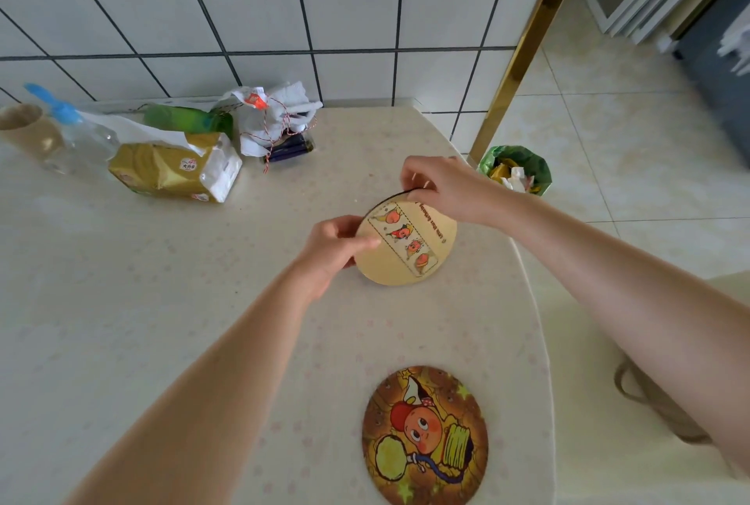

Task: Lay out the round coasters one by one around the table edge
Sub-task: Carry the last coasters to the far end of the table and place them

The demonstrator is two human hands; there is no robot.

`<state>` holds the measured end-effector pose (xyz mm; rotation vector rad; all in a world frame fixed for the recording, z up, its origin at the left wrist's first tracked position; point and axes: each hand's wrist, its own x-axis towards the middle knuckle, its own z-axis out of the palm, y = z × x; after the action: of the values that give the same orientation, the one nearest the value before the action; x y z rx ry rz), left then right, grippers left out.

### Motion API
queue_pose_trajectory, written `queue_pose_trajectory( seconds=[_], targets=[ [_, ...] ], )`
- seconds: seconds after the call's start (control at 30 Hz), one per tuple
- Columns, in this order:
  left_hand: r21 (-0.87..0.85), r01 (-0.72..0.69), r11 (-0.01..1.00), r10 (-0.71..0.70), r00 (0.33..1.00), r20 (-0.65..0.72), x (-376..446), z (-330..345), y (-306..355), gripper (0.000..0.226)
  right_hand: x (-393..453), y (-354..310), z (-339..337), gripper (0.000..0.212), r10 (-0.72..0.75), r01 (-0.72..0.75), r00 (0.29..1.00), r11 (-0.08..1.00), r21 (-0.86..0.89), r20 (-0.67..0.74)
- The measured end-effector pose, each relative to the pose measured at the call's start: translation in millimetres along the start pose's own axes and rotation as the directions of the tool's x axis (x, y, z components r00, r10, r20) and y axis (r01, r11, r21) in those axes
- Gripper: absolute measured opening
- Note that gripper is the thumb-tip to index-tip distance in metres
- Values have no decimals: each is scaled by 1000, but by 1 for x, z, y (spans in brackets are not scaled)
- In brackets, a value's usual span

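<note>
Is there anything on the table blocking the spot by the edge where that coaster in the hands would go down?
Nothing visible does. Both hands, left hand and right hand, hold the pale coaster over bare table near its right edge. The laid coaster lies nearer the person, apart; the tissue pack sits far left.

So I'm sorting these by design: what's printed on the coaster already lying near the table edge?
A cartoon character in a red cap on the coaster, head view.
</note>
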<state>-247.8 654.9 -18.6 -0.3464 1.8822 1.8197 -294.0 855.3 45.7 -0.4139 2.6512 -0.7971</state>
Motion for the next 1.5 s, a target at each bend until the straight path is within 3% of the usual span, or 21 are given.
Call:
queue_pose_trajectory(
  seconds=[0.1, 0.17, 0.3, 0.4, 0.47, 0.57, 0.7, 0.9, 1.03, 1.13, 1.27, 1.37, 1.5],
  targets=[
    [-116, 59, 991, -62, 998, -20, -4, 3, -19, 28, -4, 6, -4, 16, 116, -98, 992, 959, 267, -50],
    [-260, 97, 961, -112, 993, -43, -5, 5, -27, 32, -6, 12, -1, 15, 229, -175, 971, 871, 458, -63],
    [-469, 119, 875, -168, 984, -63, -2, 12, -35, 30, -12, 24, 24, 5, 528, -270, 849, 490, 829, -35],
    [-452, 99, 887, -186, 971, -153, 4, 17, -33, 35, -20, 30, 50, 3, 678, -279, 734, 240, 930, 45],
    [-306, 84, 948, -163, 957, -242, 13, 16, -30, 39, -27, 35, 67, 4, 723, -317, 687, 203, 927, 76],
    [-38, 45, 998, -55, 948, -312, 26, 12, -24, 41, -35, 43, 83, 7, 746, -345, 664, 237, 908, 57],
    [196, 28, 980, 30, 957, -289, 37, 12, -18, 43, -38, 51, 94, 10, 793, -421, 609, 290, 860, 31],
    [354, -57, 933, 181, 927, -328, 41, 21, -29, 40, -36, 53, 103, 8, 827, -524, 561, 394, 755, -42],
    [561, -82, 824, 299, 904, -307, 36, 17, -35, 55, -35, 52, 103, 14, 789, -563, 604, 523, 640, -113],
    [615, -77, 784, 285, 926, -247, 23, 13, -44, 60, -44, 49, 107, 26, 726, -558, 663, 641, 527, -180],
    [692, -49, 720, 244, 952, -186, -20, 12, -67, 53, -77, 43, 118, 27, 605, -507, 756, 782, 363, -249],
    [707, -17, 707, 186, 969, -163, -70, 19, -92, 46, -116, 37, 136, 27, 546, -482, 810, 828, 287, -214],
    [646, 34, 763, 135, 968, -210, -129, 38, -123, 40, -160, 28, 162, 25, 474, -440, 865, 874, 205, -166]
  ],
)
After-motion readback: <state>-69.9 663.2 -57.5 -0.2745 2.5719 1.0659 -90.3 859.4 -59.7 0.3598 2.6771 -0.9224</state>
